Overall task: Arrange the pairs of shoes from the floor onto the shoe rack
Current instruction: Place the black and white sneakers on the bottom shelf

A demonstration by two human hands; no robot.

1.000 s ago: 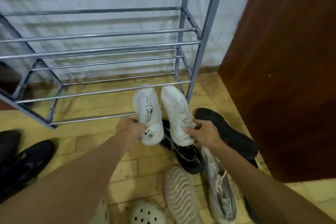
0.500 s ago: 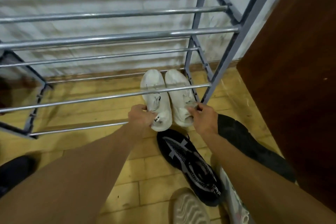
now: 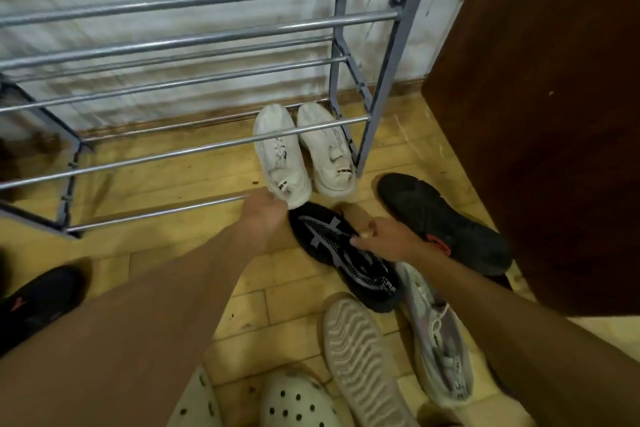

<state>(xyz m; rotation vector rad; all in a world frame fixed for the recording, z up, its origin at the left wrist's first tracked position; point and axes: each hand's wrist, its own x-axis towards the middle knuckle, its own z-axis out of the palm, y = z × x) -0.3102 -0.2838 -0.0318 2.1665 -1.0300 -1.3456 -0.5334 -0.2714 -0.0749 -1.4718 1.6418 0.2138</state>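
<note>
Head view shows the pair of white shoes (image 3: 304, 152) standing on the lowest rails of the shoe rack (image 3: 381, 80), middle right of the frame, and the left hand (image 3: 265, 210) is just at the heel of the shoe nearer the frame's left, fingers curled, but I cannot tell if it grips or only touches. The right hand (image 3: 384, 237) lies just below them on a black shoe (image 3: 322, 232) on the floor (image 3: 287, 302), fingers bent at its opening; the blur hides whether the pinch is closed. This knit shoe looks light and soft, so I would take it at the firmer heel rim.
</note>
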